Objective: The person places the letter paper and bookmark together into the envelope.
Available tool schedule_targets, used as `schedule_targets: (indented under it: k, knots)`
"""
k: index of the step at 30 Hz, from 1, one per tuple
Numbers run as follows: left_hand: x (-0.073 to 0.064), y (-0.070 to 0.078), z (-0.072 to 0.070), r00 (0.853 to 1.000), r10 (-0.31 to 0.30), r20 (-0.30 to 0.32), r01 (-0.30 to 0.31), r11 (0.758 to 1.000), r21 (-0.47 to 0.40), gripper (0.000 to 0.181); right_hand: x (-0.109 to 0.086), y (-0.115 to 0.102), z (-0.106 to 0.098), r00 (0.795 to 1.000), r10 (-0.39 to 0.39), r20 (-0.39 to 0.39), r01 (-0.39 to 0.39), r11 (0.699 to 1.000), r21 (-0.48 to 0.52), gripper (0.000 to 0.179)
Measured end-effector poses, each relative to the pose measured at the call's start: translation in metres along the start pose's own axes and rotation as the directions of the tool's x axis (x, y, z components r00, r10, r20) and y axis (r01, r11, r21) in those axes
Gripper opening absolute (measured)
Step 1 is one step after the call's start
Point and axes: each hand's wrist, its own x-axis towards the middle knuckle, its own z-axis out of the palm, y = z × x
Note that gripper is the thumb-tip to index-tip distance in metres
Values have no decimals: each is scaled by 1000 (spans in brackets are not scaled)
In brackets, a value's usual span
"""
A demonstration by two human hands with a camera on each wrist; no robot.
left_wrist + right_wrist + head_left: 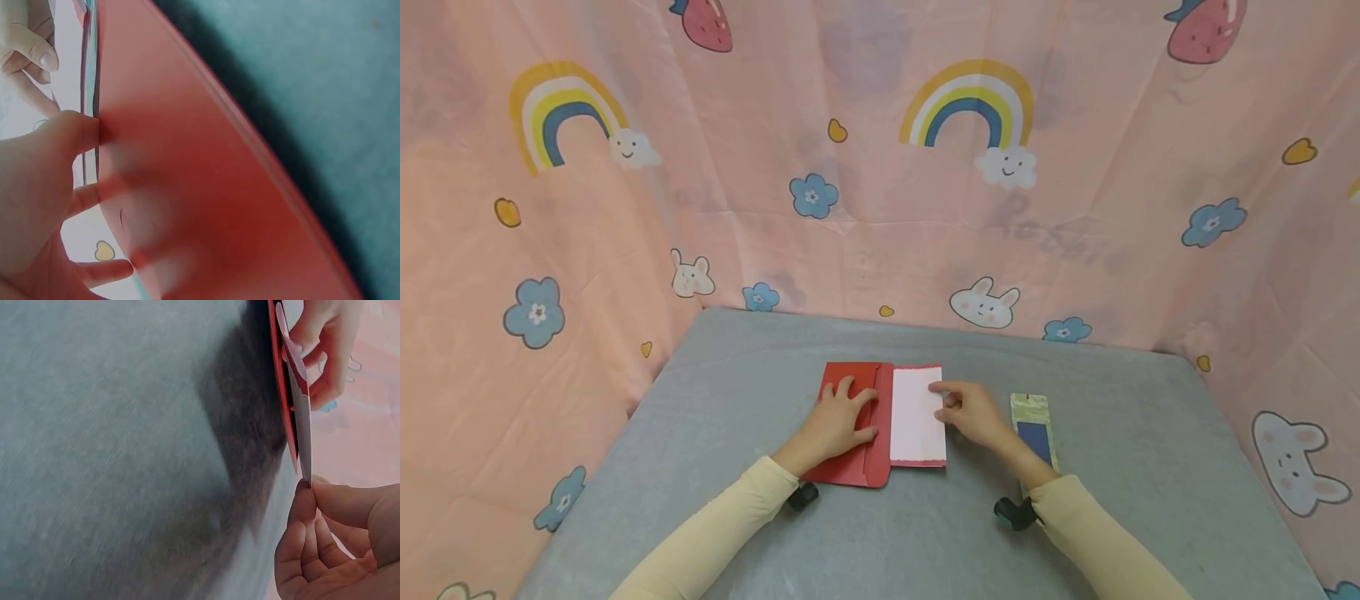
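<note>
Pink curtain (887, 250) backs your tabletop (910, 542). Across the envelope (856, 462), your left hand (832, 425) spreads; beside its right edge, your right hand (976, 412) pinches the card (916, 417). Keep both level; whether the card's end sits inside is unclear.

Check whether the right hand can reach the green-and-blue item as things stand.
Likely yes, once it lets go: the right hand pinches the white card. The green-and-blue item lies near that wrist, upper part uncovered; the forearm hides its lower end in the head view.

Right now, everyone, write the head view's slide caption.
Left hand rests on a red envelope; right hand pinches a white card.
</note>
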Motion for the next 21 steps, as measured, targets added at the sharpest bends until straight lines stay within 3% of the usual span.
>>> schedule_targets:
  k: [21]
  knots:
    - [1,-2,1,1000,-20,7,20,999,-27,56,10,-11,12,998,46,32,-46,999,1,40]
